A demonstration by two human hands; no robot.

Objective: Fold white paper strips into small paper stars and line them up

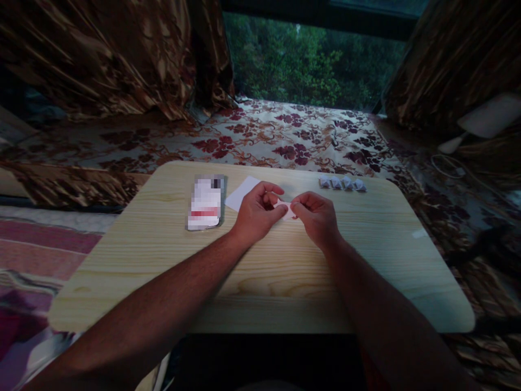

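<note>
Between both hands, above the wooden table, is a small piece of white paper. My left hand pinches its left side between thumb and fingers. From the right, my right hand grips the opposite edge, thumb and forefinger pressed together. The fingers cover part of the paper, so its folds are hard to make out. Just behind my left hand lies a flat white sheet of paper, partly covered by the hand. Several small folded white paper pieces stand in a row beyond my right hand.
A phone-shaped object, pixelated, lies on the table's left side. Behind the table is a ledge with flowered cloth under a window. A white lamp stands at the right. Striped bedding is at the left.
</note>
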